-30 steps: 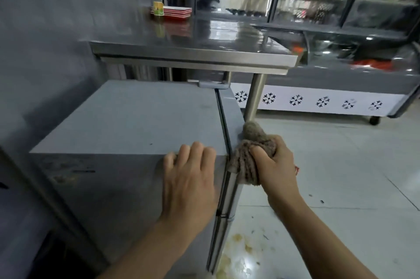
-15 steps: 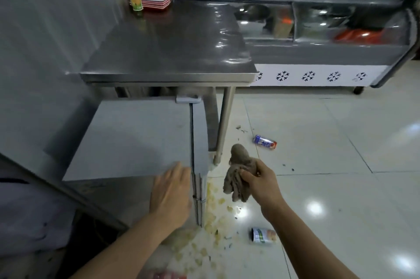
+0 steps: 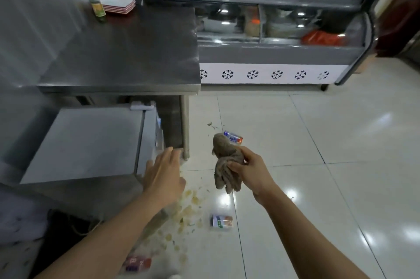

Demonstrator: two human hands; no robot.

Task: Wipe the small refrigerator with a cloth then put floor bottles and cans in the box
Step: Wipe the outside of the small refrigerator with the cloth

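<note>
Fingers of the right hand (image 3: 251,170) pinch a bunched brown rag (image 3: 226,162); the left hand (image 3: 164,174) hovers spread at nine o'clock, over the small grey refrigerator's (image 3: 88,142) corner. Two cans (image 3: 233,137) (image 3: 222,221) lie on white glossy tiles (image 3: 341,153).

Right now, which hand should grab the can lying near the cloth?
Probably left: the left hand is open and holds nothing, while the right hand grips the cloth right beside that can.

No legible text; can (image 3: 222,221) label print too blurred.
</note>
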